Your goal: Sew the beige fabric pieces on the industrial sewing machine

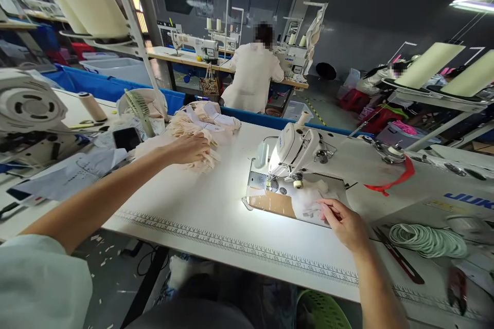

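My left hand (191, 148) is on a heap of cream fabric pieces (185, 126) at the table's far left, fingers bent down and closed on a fabric piece; its fingertips are partly hidden. Paper slips lie on top of the heap. My right hand (343, 221) pinches the edge of a thin white fabric piece (311, 198), which lies on the bed of the sewing machine (295, 149), right of the needle area. The machine's lamp lights the metal needle plate (257, 180).
Thread snips (457, 288), tweezers (401, 259) and a coil of pale cord (428, 239) lie at the right. A ruler strip (231, 244) runs along the front edge. A phone (127, 138) and small fan (139, 110) are at the left. Another person (252, 74) sits ahead.
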The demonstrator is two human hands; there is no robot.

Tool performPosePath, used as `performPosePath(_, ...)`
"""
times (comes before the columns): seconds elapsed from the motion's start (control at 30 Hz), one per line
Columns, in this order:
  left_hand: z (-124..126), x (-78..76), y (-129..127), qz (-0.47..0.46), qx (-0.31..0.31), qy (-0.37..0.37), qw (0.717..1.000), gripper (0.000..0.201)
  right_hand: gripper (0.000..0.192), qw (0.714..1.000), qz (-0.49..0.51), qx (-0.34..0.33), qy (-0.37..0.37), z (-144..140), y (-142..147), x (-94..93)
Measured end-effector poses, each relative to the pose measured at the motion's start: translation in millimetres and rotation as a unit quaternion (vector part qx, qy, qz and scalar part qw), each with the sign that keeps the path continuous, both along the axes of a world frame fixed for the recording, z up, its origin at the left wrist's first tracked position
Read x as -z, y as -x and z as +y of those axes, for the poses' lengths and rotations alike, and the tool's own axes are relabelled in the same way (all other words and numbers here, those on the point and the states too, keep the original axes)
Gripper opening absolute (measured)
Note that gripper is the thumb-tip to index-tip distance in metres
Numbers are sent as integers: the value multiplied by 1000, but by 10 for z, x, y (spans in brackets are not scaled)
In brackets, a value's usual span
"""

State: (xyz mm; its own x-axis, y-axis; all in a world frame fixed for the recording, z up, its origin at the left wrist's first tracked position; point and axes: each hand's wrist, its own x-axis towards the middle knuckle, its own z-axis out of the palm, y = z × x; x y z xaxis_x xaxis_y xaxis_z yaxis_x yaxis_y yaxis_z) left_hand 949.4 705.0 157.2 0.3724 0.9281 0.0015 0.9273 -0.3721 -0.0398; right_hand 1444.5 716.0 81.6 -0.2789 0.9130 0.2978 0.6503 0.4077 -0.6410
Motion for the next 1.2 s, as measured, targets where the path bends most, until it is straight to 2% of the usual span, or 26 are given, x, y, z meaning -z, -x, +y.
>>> performPosePath(0.1,-8,-31,38,-19,31,-13,999,18,34,1000,-7,-6,-12,-9,-5,16)
performPosePath(0.2,-76,-5,-2,-53,64,-76,994,31,31,999,-14,-18,-29,-83,91,31)
performPosePath(0.3,-215,148,-236,-82,99,-144,981,32,27,993,-60,-80,-67,-221,340,-19)
performPosePath(0.37,-336,302,-465,-92,111,-163,976,30,30,975,-131,-145,-110,-293,563,-83)
performPosePath(0.47,-494,511,-744,-104,108,-146,978,28,36,935,-241,-201,-166,-303,876,-158)
performPosePath(0.57,-539,599,-818,-157,101,-88,978,32,34,909,-299,-207,-205,-243,1064,-151)
performPosePath(0.7,-423,537,-757,-205,75,-31,975,30,31,904,-304,-196,-228,-241,1146,-81)
performPosePath(0.87,-274,378,-862,-127,9,64,990,23,30,906,-298,-179,-240,-368,1174,-44)
performPosePath(1.03,-308,278,-911,-83,-45,130,987,24,29,910,-291,-175,-239,-402,1179,-33)
performPosePath(1.1,-320,236,-855,-109,-44,156,981,22,30,909,-294,-172,-241,-400,1178,-30)
performPosePath(1.2,-286,153,-814,-213,-29,186,959,24,29,909,-298,-167,-240,-409,1187,-30)
